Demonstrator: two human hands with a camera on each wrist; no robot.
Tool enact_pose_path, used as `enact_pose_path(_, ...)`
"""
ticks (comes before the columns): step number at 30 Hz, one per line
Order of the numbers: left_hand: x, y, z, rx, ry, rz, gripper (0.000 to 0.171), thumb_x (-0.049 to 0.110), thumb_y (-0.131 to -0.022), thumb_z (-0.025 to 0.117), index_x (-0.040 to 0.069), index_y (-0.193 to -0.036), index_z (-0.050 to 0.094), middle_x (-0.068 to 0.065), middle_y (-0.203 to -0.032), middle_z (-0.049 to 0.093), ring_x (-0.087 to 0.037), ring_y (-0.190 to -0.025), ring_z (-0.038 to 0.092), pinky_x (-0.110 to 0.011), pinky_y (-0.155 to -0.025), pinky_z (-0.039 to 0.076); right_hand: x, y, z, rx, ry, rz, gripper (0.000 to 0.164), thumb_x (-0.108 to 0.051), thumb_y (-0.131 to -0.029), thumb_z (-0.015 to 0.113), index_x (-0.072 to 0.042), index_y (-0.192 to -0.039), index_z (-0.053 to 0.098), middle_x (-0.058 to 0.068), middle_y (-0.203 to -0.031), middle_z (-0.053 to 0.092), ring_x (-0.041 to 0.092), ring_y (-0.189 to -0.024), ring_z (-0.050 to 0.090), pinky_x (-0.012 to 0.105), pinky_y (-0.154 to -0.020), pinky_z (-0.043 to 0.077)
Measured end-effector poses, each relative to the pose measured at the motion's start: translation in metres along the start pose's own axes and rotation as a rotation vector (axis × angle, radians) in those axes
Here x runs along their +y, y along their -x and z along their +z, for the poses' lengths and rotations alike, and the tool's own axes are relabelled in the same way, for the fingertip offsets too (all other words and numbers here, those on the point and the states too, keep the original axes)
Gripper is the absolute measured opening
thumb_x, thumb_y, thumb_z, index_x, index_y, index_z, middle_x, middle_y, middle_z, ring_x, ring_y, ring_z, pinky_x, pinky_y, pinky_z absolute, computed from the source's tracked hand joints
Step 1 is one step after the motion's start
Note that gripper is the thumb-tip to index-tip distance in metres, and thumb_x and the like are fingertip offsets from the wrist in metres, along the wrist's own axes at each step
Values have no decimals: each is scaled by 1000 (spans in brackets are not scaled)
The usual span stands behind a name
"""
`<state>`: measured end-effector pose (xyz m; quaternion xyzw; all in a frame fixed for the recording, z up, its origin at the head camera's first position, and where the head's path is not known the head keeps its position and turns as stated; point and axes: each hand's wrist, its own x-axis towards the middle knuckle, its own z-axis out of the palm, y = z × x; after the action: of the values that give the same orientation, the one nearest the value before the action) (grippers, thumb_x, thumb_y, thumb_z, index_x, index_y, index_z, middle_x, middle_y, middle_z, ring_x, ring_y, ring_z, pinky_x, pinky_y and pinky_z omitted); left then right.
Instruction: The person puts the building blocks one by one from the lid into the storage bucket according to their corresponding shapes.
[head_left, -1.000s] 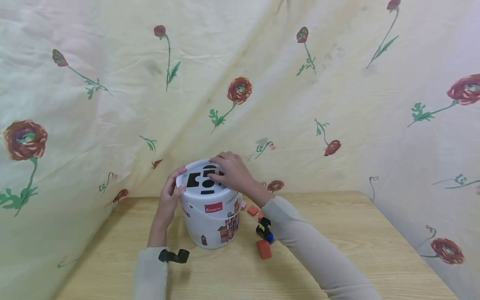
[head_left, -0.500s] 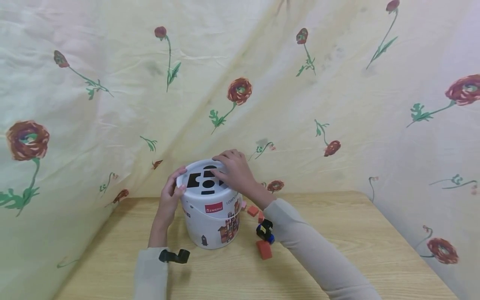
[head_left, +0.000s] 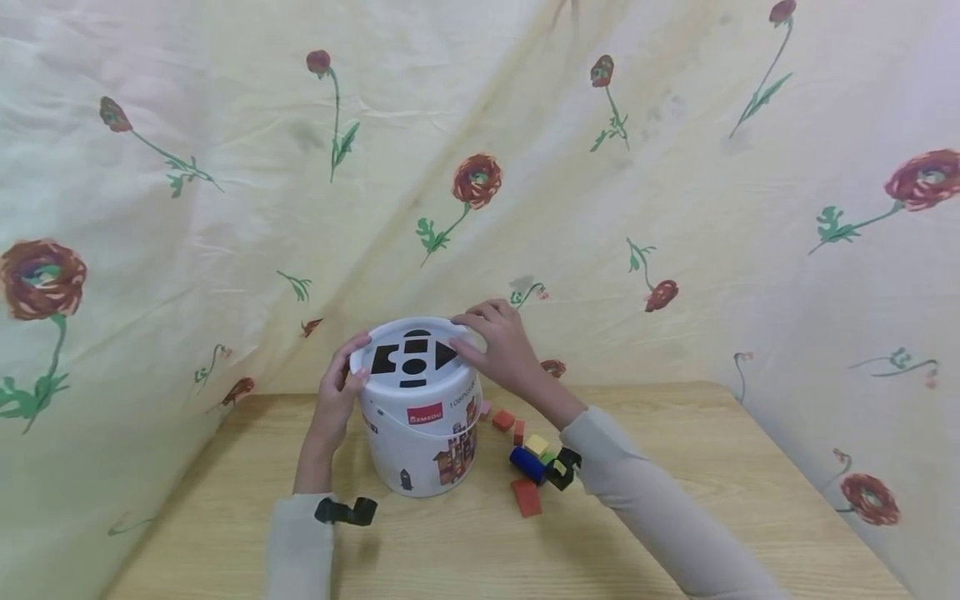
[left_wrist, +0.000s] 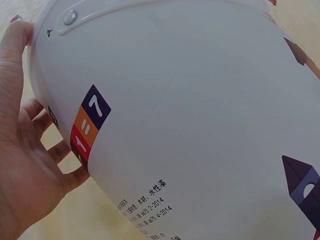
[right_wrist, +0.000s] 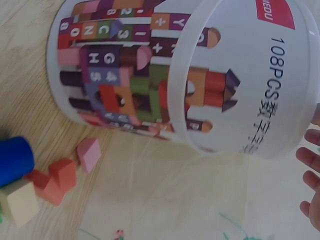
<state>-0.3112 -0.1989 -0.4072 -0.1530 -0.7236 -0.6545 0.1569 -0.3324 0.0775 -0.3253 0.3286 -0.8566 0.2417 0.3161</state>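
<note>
Left hand (head_left: 336,404) is gripping the bucket (head_left: 405,442); right hand (head_left: 501,350), loosely spread, is touching the edge of the lid (head_left: 431,355). Blocks (head_left: 527,497) are lying nearby on the desk (head_left: 720,442).

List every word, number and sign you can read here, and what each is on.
"OZMEDU" (first letter stylised): red label on the white bucket.
"108PCS": bucket wall; the last Chinese characters after it are blurred.
"1=7": printed strip on the bucket.
"6675.2-2014": the bucket's small print.
"6675.4-2014": same print; the rest is partly cut off or too small.
"HG": printed building picture on the bucket.
"54": same picture; some other characters there are blurred.
</note>
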Motion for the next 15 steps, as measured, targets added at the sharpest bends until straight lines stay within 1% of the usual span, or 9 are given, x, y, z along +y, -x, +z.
enact_pose_path(5,0,0,1,0,-6,-1,51,25,-102,48,18,-152,44,4,-165,33,-22,-148,34,-15,-103,44,15,14,-9,48,-25,-28,31,-23,-90,77,-7,-116,74,12,-114,72,31,-113,56,54,-100,44)
enact_pose_path(8,1,0,1,1,-5,2,51,25,-101,47,17,-152,44,2,-165,33,-23,-149,34,-14,-103,43,24,25,-14,54,-27,-31,29,-20,-89,78,-7,-115,74,12,-112,73,31,-109,57,53,-96,45)
enact_pose_path(11,0,-1,0,0,-9,0,52,26,-101,47,18,-153,43,2,-164,34,-23,-149,34,-14,-102,43,32,38,-18,33,-23,-25,28,-17,-89,78,-6,-114,75,12,-110,73,32,-106,58,52,-93,46)
enact_pose_path(15,0,0,-2,-2,-20,-7,52,27,-102,47,20,-153,42,4,-163,35,-21,-148,35,-13,-102,44,44,57,-21,-32,-17,18,27,-17,-90,77,-7,-114,75,11,-110,73,30,-105,57,49,-91,45)
